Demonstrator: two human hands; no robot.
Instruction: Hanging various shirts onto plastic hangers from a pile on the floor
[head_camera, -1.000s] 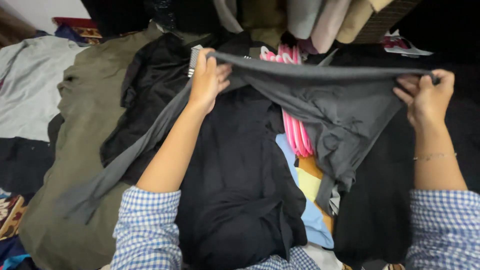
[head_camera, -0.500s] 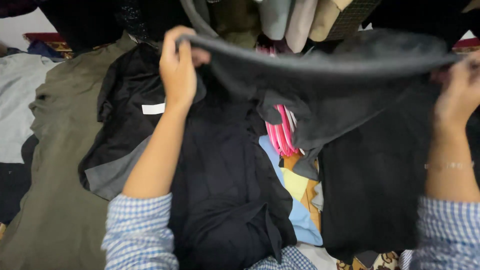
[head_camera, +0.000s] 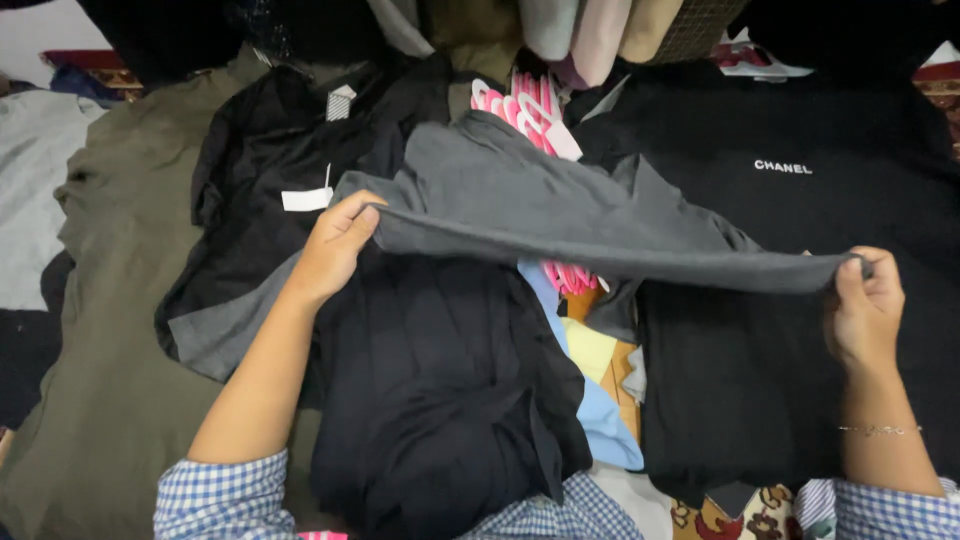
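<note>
Soft, even light — sharp focus, dark clothes lose detail.

Clothing stall or shop. Evidence: heaped garments covering whole surface, black top (head_camera: 270, 160) bearing white tags (head_camera: 305, 199), pink plastic hangers (head_camera: 525, 115) among heap, folded trousers (head_camera: 590, 30) hanging above.

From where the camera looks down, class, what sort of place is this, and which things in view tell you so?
Probably a clothes stall or sorting spot. Both hands, left hand and right hand, stretch a grey garment over heaped clothes, pink hangers lie among them, and a white tag hangs on a black garment.
</note>
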